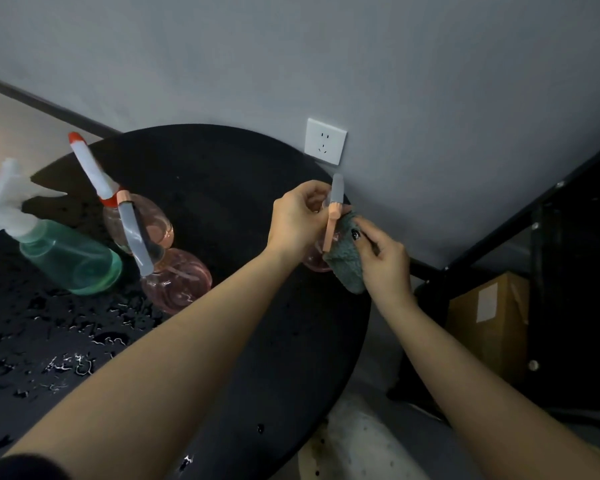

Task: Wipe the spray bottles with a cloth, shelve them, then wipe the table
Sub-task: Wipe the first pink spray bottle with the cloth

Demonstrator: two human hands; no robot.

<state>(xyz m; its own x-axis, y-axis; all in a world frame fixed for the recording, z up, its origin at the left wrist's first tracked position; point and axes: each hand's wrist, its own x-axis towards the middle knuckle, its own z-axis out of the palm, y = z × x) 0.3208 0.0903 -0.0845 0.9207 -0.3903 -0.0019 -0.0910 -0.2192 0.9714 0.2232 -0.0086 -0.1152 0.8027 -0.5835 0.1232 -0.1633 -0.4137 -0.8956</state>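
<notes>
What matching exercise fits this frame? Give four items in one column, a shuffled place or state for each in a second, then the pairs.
Items
1. green spray bottle
2. cloth
3. wall socket
4. cardboard box

Places or states
A. on the floor right of the table
B. pressed by the right hand against the pink bottle that the left hand holds
C. standing at the table's left side, white trigger on top
D. fixed to the grey wall behind the table

Pairs: 1-C, 2-B, 3-D, 4-A
</notes>
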